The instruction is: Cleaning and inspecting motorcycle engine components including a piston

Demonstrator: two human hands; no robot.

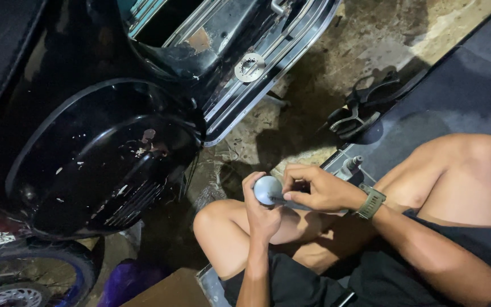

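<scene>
I sit on the ground with my knees raised beside a black scooter [92, 142]. My left hand [261, 211] is wrapped around a small grey round-headed part [267, 187], held upright above my left knee. My right hand [316, 187] pinches a thin dark tool or rod [299, 204] that lies against that part. On my right wrist there is a green-strapped watch [370, 202]. What the rod's tip does at the part is hidden by my fingers.
The scooter's black side panel and chrome-trimmed footboard [268, 74] fill the left and top. A round metal disc [249, 66] sits on the footboard. Dark sandals [365, 108] lie on the stained concrete at the right. A blue-rimmed wheel [24, 281] shows at bottom left.
</scene>
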